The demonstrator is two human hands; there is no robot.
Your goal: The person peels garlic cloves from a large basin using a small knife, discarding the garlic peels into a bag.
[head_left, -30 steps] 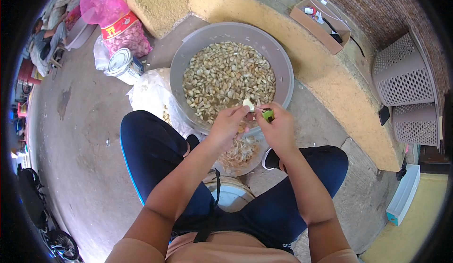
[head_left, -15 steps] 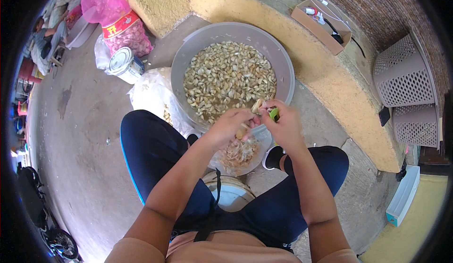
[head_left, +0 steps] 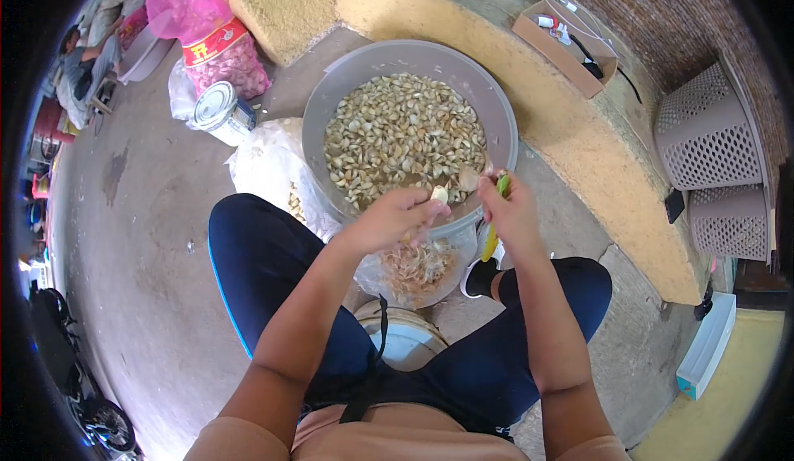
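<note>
My left hand (head_left: 395, 218) is closed around a pale garlic clove (head_left: 439, 194), which sticks up between the thumb and fingers. To its right, my right hand (head_left: 510, 213) grips a small knife (head_left: 491, 244) with a green and yellow handle; its blade is hard to make out. A thin piece of papery skin (head_left: 468, 180) shows at the right fingertips. Both hands are over the near rim of a large grey tub (head_left: 499, 114), where many garlic cloves (head_left: 405, 126) lie in water. Below the hands, a clear plastic bag (head_left: 451, 283) holds a heap of peelings (head_left: 416, 269).
Left of the tub lie a white plastic sack (head_left: 269, 163) with cloves and a paint can (head_left: 223, 114). A pink mesh bag of garlic (head_left: 227, 68) stands behind. A raised yellow ledge (head_left: 571, 134) curves along the right, bearing a cardboard box (head_left: 558, 52). Another person (head_left: 78, 68) sits far left.
My hands have moved apart. The clove now shows bare and pale in my left hand, while my right hand has shifted right with the knife, its yellow part now pointing down.
</note>
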